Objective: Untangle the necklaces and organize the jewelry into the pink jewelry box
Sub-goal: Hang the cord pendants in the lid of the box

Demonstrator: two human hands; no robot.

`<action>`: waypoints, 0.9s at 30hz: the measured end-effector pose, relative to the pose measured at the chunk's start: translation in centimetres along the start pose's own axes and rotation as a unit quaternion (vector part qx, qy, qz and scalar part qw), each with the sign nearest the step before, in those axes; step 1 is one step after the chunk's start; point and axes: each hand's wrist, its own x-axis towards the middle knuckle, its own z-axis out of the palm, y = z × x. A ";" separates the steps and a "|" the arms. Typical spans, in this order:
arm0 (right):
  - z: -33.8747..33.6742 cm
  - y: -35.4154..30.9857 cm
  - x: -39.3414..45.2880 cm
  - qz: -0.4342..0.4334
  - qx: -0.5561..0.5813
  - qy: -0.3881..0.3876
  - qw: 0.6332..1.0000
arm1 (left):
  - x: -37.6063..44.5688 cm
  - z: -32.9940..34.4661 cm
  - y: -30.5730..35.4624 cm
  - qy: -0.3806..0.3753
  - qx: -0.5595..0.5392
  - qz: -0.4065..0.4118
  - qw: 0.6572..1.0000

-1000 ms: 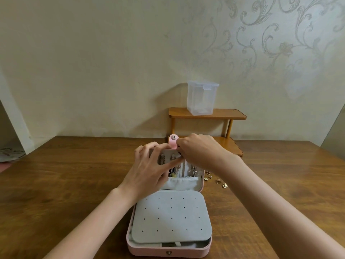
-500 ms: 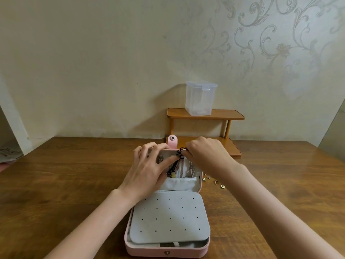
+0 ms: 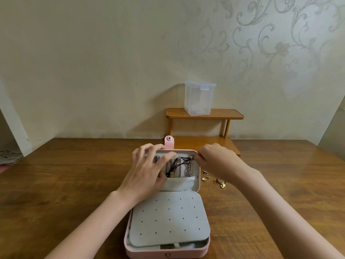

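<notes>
The pink jewelry box (image 3: 166, 255) lies open on the table, its grey lid standing up at the far side. A grey perforated earring panel (image 3: 169, 219) covers the base. A black cord necklace (image 3: 177, 164) with a pale pendant hangs in the lid above a grey pocket, beside a silver chain (image 3: 190, 168). My left hand (image 3: 147, 171) rests on the lid's left part, fingers spread over it. My right hand (image 3: 214, 161) pinches the upper end of the black cord at the lid's top right corner.
Several small gold earrings (image 3: 214, 179) lie on the wooden table (image 3: 65, 184) just right of the box. A two-tier wooden shelf (image 3: 205, 114) stands against the wall behind, bearing a clear plastic container (image 3: 199, 99).
My right hand moved from the lid's top middle to its top right corner, drawing the black cord across. The left hand's fingers spread and slid slightly left, uncovering the necklace.
</notes>
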 end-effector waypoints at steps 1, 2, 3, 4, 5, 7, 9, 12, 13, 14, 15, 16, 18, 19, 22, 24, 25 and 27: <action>0.2 0.4 -0.3 0.005 -0.011 -0.032 0.999 | 0.1 0.1 0.1 0.000 0.006 -0.003 1.000; 0.5 0.7 -0.5 0.006 -0.011 -0.058 0.998 | 0.2 0.1 0.2 0.005 0.007 -0.009 1.000; 0.6 0.8 -0.6 0.002 0.004 -0.081 0.997 | 0.3 0.1 0.4 0.011 0.003 -0.019 1.000; 0.8 0.9 -0.6 -0.007 0.029 -0.099 0.995 | 0.5 0.1 0.6 0.017 0.002 -0.032 0.999; 0.8 0.8 -0.6 -0.016 0.051 -0.113 0.992 | 0.6 0.1 0.9 0.022 0.007 -0.045 0.999; 0.9 0.3 -0.7 -0.018 0.075 -0.113 0.991 | 0.8 0.2 1.3 0.031 0.017 -0.064 0.997; 1.5 -0.5 -0.8 0.006 0.110 -0.088 0.990 | 0.9 0.1 1.6 0.037 0.017 -0.084 0.996; 2.9 -1.8 -0.8 0.057 0.130 -0.052 0.989 | 1.0 0.2 1.9 0.051 0.023 -0.099 0.994; 3.2 -2.0 -0.7 0.064 0.101 -0.024 0.993 | 1.0 0.2 2.0 0.054 0.024 -0.099 0.993; 3.4 -2.2 -0.6 0.067 0.074 0.010 0.995 | 1.1 0.2 2.1 0.057 0.023 -0.098 0.993; 3.4 -2.2 -0.4 0.062 0.055 0.041 0.996 | 1.1 0.3 2.1 0.061 0.023 -0.096 0.993; 3.4 -2.2 -0.2 0.049 0.047 0.061 0.996 | 1.1 0.3 2.0 0.065 0.025 -0.095 0.993; 3.2 -2.0 0.3 0.015 0.065 0.079 0.995 | 1.2 0.3 1.9 0.068 0.026 -0.089 0.993; 3.1 -1.9 0.4 0.004 0.093 0.083 0.992 | 1.3 0.2 1.9 0.071 0.024 -0.085 0.994; 2.9 -1.6 0.9 -0.013 0.195 0.088 0.977 | 1.7 -0.2 2.0 0.085 0.021 -0.068 0.994; 2.8 -1.4 1.1 -0.016 0.234 0.085 0.968 | 2.0 -0.4 1.9 0.091 0.018 -0.059 0.994; 2.8 -1.3 1.1 -0.016 0.244 0.085 0.966 | 2.1 -0.5 1.9 0.091 0.016 -0.059 0.994; 2.7 -1.3 1.1 -0.013 0.243 0.094 0.965 | 2.2 -0.4 1.8 0.089 0.012 -0.062 0.994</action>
